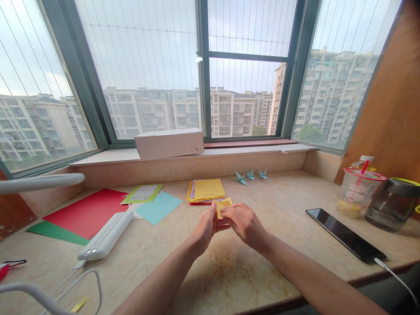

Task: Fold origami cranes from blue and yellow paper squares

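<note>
A small folded piece of yellow paper (223, 205) is held up above the counter between my two hands. My left hand (207, 225) grips its left side, thumb in front and fingers behind. From the right, my right hand (244, 222) pinches the paper's lower right part, its fingertips closed on it. Just beyond my hands lies a stack of coloured paper (210, 189), yellow on top with purple and red edges showing. Farther back to the right, three light-blue paper cranes (250, 175) stand in a row.
Red paper (88, 210), light-blue paper (159, 208) and a white power bank (106, 236) with a cable lie to the left. On the right are a phone (344, 234) on a cable, a plastic cup (359, 192) and a dark bottle (392, 205). A white box (169, 144) sits on the sill.
</note>
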### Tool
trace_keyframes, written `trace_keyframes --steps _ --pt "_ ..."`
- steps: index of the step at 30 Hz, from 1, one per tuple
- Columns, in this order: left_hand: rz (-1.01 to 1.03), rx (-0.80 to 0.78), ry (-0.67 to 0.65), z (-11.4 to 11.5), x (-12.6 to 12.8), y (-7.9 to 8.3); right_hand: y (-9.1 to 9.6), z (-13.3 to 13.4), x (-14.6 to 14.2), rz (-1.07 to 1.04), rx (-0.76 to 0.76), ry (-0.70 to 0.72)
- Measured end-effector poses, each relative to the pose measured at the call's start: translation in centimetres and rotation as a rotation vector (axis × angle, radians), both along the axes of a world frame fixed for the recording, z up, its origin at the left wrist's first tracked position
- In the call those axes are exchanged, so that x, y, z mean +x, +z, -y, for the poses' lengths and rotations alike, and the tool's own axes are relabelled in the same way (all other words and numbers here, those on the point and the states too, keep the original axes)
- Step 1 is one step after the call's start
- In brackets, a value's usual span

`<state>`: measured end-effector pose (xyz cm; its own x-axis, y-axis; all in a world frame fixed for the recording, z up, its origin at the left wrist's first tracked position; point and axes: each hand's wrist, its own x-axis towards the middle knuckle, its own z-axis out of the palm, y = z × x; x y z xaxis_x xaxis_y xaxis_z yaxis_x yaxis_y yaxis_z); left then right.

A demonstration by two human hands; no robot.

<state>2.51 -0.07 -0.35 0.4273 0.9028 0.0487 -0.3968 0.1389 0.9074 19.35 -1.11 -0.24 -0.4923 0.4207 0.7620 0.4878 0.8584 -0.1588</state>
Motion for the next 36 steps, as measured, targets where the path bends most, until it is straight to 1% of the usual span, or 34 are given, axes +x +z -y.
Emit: trace_keyframes --steps 2,4,7,9,10,12,14,16,18,20,21,24,26,28,32,36 --pt "0.042 0.017 -0.028 0.3 0.1 0.3 -0.3 -0.1 0.0 -0.108 -0.052 0.007" --pt "0.062 0.032 -0.024 0.5 0.2 0.6 -0.7 -0.4 -0.2 -0.246 -0.148 0.0" --pt "0.067 0.055 0.01 0.4 0.3 0.6 -1.0 -0.9 -0.6 -0.49 -0.362 -0.006" --pt "0.053 0.074 0.034 0.2 0.2 0.5 -0.9 -1.3 -0.8 -0.635 -0.533 0.052" --pt "0.044 0.083 0.04 0.0 0.2 0.4 -0.9 -1.4 -0.8 -0.688 -0.618 0.103" --pt "0.023 0.099 0.053 -0.2 0.1 0.2 -0.6 -1.6 -0.8 -0.747 -0.76 0.219" --pt "0.001 0.114 0.067 -0.3 0.1 0.1 -0.4 -1.7 -0.7 -0.756 -0.853 0.297" --pt "-0.042 0.126 0.096 -0.3 0.0 -0.2 -0.3 -1.8 -0.6 -0.743 -0.912 0.322" --pt "-0.1 0.135 0.124 -0.3 0.1 -0.4 -0.4 -1.9 -0.5 -0.719 -0.948 0.309" --pt "-0.134 0.147 0.12 -0.3 0.2 -0.5 -0.5 -1.8 -0.5 -0.679 -0.927 0.241" --pt "-0.135 0.155 0.101 -0.3 0.2 -0.6 -0.6 -1.8 -0.5 -0.656 -0.884 0.184" --pt "-0.122 0.174 0.041 -0.3 0.3 -0.8 -0.7 -1.4 -0.5 -0.564 -0.694 0.004" --pt "-0.126 0.181 0.047 -0.4 0.2 -0.9 -0.6 -1.2 -0.4 -0.518 -0.582 -0.09" --pt "-0.13 0.185 0.065 -0.6 0.1 -1.0 -0.5 -1.2 -0.1 -0.525 -0.504 -0.165" --pt "-0.156 0.204 0.063 -0.8 0.0 -1.0 -0.6 -1.5 0.3 -0.55 -0.439 -0.227" --pt "-0.214 0.263 0.104 -0.9 0.0 -1.3 -0.9 -1.7 0.1 -0.414 -0.375 -0.244"
